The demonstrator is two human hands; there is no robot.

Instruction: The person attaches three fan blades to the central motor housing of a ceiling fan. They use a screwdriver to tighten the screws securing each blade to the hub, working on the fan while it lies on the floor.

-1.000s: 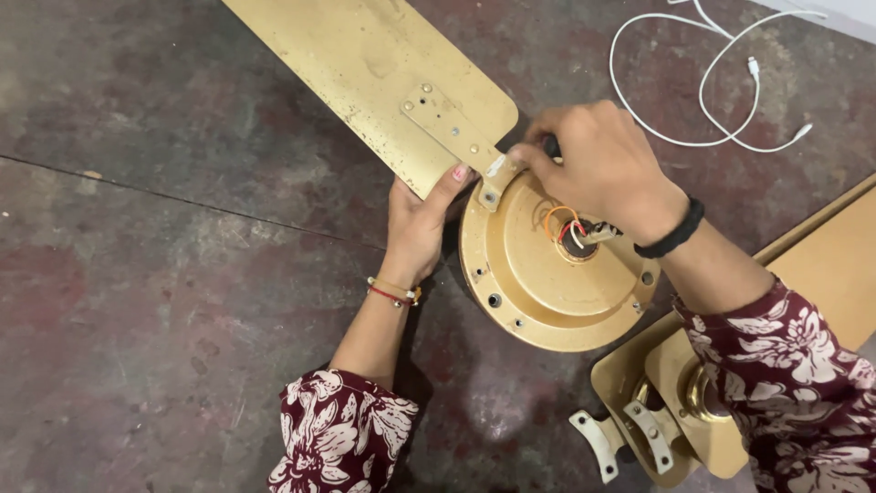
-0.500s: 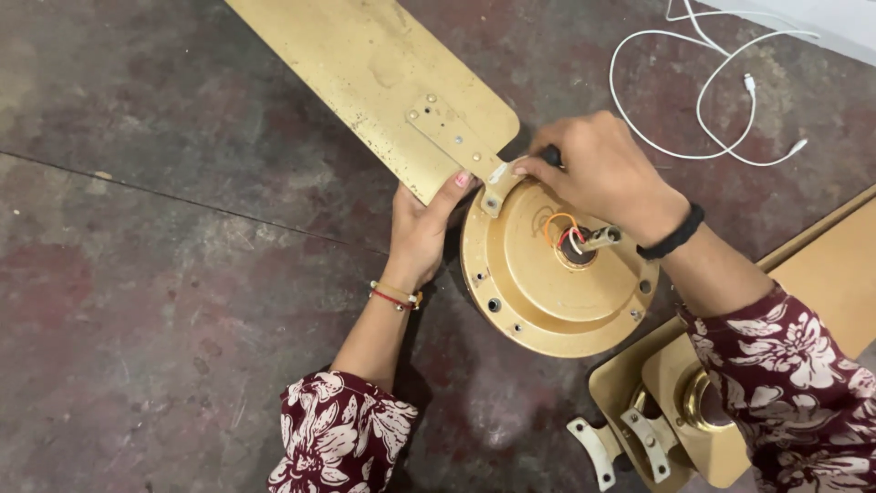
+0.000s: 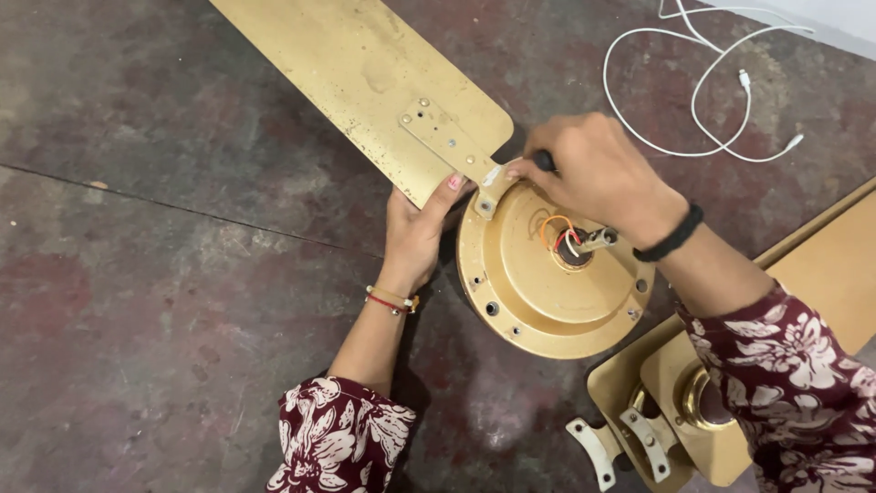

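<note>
1. Gold-painted metal is what I am working on: the round fan motor housing (image 3: 555, 274) lies on the floor (image 3: 164, 301) at centre-right of the frame, with coloured wires (image 3: 564, 236) coming out of its hub.
2. One long gold fan blade (image 3: 365, 78) runs to the upper left, and its blade bracket (image 3: 456, 151) overlaps the housing's rim.
3. My right hand (image 3: 598, 173) is closed round a dark-handled tool (image 3: 544, 162), its fingers wrapped tight and its tip at the bracket end.
4. My left hand (image 3: 415, 233) presses against the housing's left edge and the blade's end, fingers narrow and curled, bracing rather than gripping.
5. To do this well, I judge the tool should stay square to the screw while the left hand stops the housing from turning.
6. More gold fan parts (image 3: 675, 411) sit at lower right, and a white cable (image 3: 703, 100) loops at upper right.
7. Against the frame a second ago, both hands sit in nearly the same spots; the view has only drifted slightly.
</note>
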